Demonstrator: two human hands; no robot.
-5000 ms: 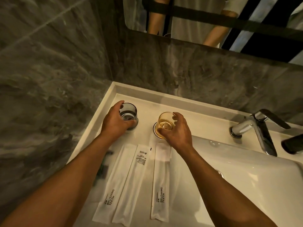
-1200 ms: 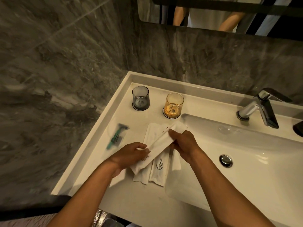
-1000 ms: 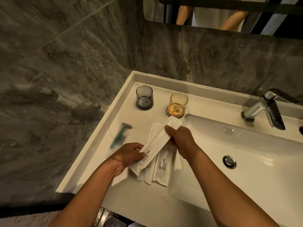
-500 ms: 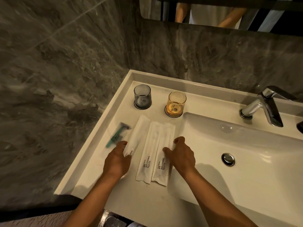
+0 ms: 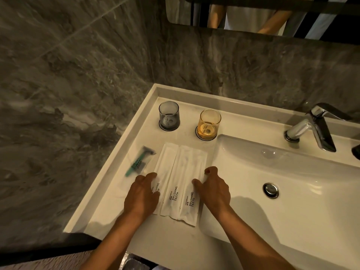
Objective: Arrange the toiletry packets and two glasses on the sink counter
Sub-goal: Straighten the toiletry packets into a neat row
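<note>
Three white "BRUSHING TEETH" packets lie side by side on the white counter (image 5: 109, 217): left packet (image 5: 165, 164), middle packet (image 5: 179, 172), right packet (image 5: 194, 176). A clear packet with a green razor (image 5: 139, 162) lies to their left. My left hand (image 5: 142, 195) rests flat on the left packet's near end. At the right packet's edge rests my right hand (image 5: 213, 190), fingers spread. A grey glass (image 5: 168, 118) and an amber glass (image 5: 208, 124) stand upright on dark coasters behind the packets.
The sink basin (image 5: 292, 191) with its drain (image 5: 270, 190) fills the right side. A chrome faucet (image 5: 311, 129) stands at the back right. Grey marble walls close the left and back. A mirror (image 5: 253, 14) hangs above.
Both hands put down the packet they held in the air. It now lies as the left packet, straightened parallel to the other two, with both hands pressed at the row's sides.
</note>
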